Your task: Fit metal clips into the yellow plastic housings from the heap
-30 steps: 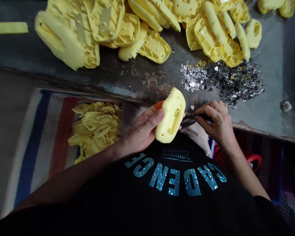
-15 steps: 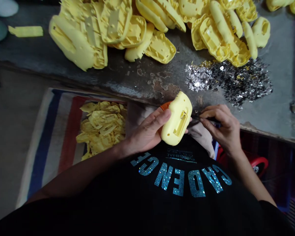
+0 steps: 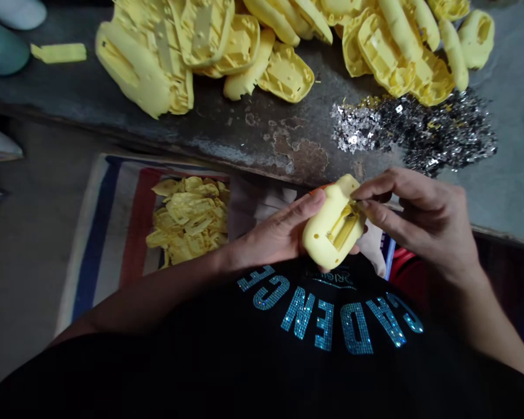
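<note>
My left hand (image 3: 290, 230) holds a yellow plastic housing (image 3: 317, 235) beside the table edge, thumb on its near side and fingers beneath. Its long recessed battery slot (image 3: 343, 233) faces up, with small metal parts inside. At the slot's upper end, my right hand (image 3: 419, 215) pinches a small metal piece between thumb and forefinger; the fingertips mostly cover it. Beyond the hands, a heap of small shiny metal contacts (image 3: 454, 137) lies on the dark table (image 3: 227, 137).
Yellow housing halves (image 3: 135, 70) are piled along the far side of the table. More yellow parts (image 3: 192, 212) fill a container lower left, beside a striped sheet (image 3: 133, 227). A flat yellow strip (image 3: 63, 53) lies far left, near a rounded green object (image 3: 2, 49).
My right hand has moved from beside the table edge to the housing, its pinched fingers now at the slot. The left hand has tilted the housing slightly. The camera view has shifted.
</note>
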Demonstrator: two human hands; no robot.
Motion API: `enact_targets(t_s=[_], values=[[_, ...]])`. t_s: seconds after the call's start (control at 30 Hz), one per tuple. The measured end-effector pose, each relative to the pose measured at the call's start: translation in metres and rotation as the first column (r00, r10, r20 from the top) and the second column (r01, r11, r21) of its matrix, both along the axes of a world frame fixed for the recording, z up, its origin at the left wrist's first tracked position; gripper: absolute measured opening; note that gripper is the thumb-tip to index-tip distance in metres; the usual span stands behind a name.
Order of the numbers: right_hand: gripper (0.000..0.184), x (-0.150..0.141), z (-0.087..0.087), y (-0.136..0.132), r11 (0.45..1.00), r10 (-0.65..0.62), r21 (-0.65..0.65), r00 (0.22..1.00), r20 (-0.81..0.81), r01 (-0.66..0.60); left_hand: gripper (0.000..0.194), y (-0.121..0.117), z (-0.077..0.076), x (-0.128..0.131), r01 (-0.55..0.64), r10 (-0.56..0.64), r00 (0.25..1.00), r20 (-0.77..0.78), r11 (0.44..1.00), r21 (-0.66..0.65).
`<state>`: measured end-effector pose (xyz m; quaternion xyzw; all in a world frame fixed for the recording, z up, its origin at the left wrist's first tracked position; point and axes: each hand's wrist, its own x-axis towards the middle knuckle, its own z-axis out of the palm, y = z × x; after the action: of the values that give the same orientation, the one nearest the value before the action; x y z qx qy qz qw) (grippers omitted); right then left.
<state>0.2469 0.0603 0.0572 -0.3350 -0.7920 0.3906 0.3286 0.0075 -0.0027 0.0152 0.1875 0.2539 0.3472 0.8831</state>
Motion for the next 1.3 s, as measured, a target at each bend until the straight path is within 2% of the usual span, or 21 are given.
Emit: enact_targets(t_s=[0.17, 0.37, 0.63, 0.87, 0.93, 1.03, 1.1, 1.2, 1.3], values=[[0.011, 0.002, 0.004, -0.003, 0.992, -0.026, 0.127, 0.994, 0.104, 0.012, 0.077, -0.001, 0.007, 0.006, -0.062, 0.063, 0.998, 0.015, 0.998, -0.016], [0.016, 0.006, 0.011, -0.006, 0.983, -0.045, 0.182, 0.986, 0.160, 0.015, 0.076, -0.002, 0.013, 0.005, -0.043, 0.042, 0.999, -0.029, 0.999, -0.033], [0.013, -0.001, 0.022, -0.012, 0.990, -0.097, 0.129, 0.962, 0.254, 0.066, 0.071, -0.003, 0.003, 0.010, -0.110, 0.115, 0.992, -0.047, 0.989, 0.094], [0.016, -0.008, 0.024, -0.015, 0.972, -0.142, 0.229, 0.912, 0.386, 0.055, 0.072, -0.002, -0.006, 0.013, -0.146, 0.159, 0.982, -0.103, 0.982, 0.120], [0.014, -0.008, 0.021, -0.018, 0.963, -0.167, 0.263, 0.909, 0.383, 0.066, 0.078, -0.002, -0.009, 0.012, -0.134, 0.144, 0.984, -0.104, 0.986, 0.100], [0.015, -0.005, 0.016, -0.025, 0.938, -0.221, 0.329, 0.920, 0.322, 0.110, 0.086, -0.001, -0.014, 0.008, -0.047, 0.049, 0.998, -0.037, 0.998, 0.051], [0.017, -0.002, 0.011, -0.029, 0.912, -0.260, 0.383, 0.927, 0.271, 0.144, 0.083, 0.002, -0.017, 0.004, -0.005, 0.004, 1.000, 0.022, 1.000, 0.029], [0.018, 0.002, 0.003, -0.030, 0.884, -0.242, 0.453, 0.942, 0.231, 0.116, 0.075, 0.005, -0.018, 0.001, 0.037, -0.037, 0.998, 0.054, 0.999, 0.012], [0.018, 0.004, -0.002, -0.021, 0.916, -0.206, 0.382, 0.960, 0.190, 0.121, 0.078, 0.003, -0.016, 0.004, 0.011, -0.012, 1.000, 0.025, 0.999, 0.034]])
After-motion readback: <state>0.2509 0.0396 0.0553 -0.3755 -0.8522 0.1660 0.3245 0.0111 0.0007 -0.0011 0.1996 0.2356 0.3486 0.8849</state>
